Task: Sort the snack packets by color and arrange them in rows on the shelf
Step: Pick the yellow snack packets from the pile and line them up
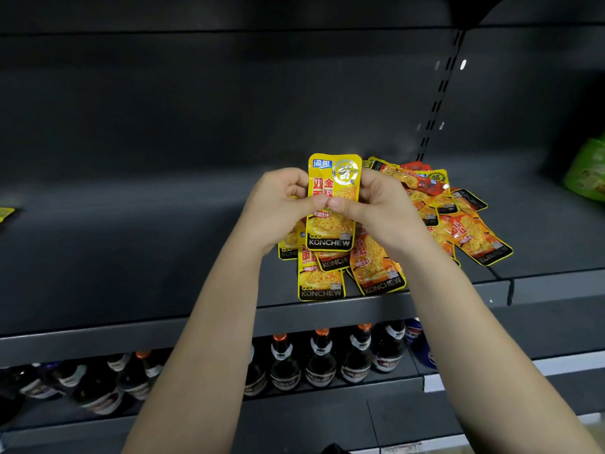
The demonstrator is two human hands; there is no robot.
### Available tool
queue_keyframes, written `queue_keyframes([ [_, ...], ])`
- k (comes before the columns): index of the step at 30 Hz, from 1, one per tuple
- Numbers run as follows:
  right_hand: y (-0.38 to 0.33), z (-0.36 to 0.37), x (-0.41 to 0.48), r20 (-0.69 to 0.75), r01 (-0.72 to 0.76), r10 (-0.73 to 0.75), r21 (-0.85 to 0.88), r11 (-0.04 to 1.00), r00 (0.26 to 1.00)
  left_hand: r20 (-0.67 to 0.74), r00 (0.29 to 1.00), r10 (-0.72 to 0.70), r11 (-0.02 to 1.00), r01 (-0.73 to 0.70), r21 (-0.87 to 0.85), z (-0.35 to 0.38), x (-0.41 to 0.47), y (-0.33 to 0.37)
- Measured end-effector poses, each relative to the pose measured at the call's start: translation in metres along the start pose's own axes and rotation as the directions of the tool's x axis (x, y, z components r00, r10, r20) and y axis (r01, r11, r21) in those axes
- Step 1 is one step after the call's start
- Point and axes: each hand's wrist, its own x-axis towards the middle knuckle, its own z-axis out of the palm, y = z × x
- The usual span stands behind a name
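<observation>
Currently held: one yellow packet (334, 191), upright with its printed face to the camera, raised just above the front of the heap.
Left hand (278, 204): fingers curled behind the packet's left edge, thumb laid across its front at mid-height.
Right hand (376, 208): the mirror of it on the right edge, its thumb tip touching the left thumb tip.
Grip state: both hands grasp the same packet; neither is free.
Just below: more yellow packets show under the left hand. Whether that hand carries them or they lie on the shelf cannot be told.
Heap (458, 224): a loose, overlapping pile of yellow and orange-red packets, unsorted, spreading back and to the right of the hands; an orange packet (376, 270) lies at its front, near the shelf lip.
Shelf (131, 257): dark grey, with no row laid out on its left stretch.
Far left: a yellow scrap (6, 213) at the shelf's edge, too cut off to identify.
Beyond: a green bag (586, 175) at the right margin; dark bottles (320, 355) stand on the level below.
Step in hand: probably picking out and squaring up a yellow packet, early in the sorting, since the heap looks mixed.
Next move: likely carrying it left to an open stretch of shelf and setting it flat to start or extend a yellow row. That calls for one hand to let go and for keeping it apart from the orange ones.
</observation>
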Motion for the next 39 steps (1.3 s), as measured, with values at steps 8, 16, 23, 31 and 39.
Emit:
queue_keyframes([
  [8,0.002,-0.013,0.005,-0.076,-0.016,0.017,0.002,1.0,0.997,-0.159,0.977,-0.141,0.92,0.189,0.344,-0.025,0.013,-0.023],
  [16,0.007,-0.021,0.005,-0.079,-0.016,0.018,0.028,0.999,0.997,-0.186,0.94,-0.287,0.578,0.324,0.749,0.002,0.024,-0.042],
  [23,0.011,-0.028,0.005,-0.063,-0.019,0.019,0.009,1.0,0.998,-0.213,0.903,-0.373,0.565,0.403,0.72,0.006,0.031,-0.039],
  [31,0.013,-0.032,0.003,-0.032,-0.028,0.028,-0.018,0.999,0.999,-0.281,0.898,-0.338,0.705,0.439,0.557,0.008,0.026,-0.041],
  [39,0.015,-0.038,0.001,-0.026,-0.032,0.031,-0.033,0.999,0.999,-0.276,0.927,-0.255,0.798,0.363,0.481,0.017,0.024,-0.029],
])
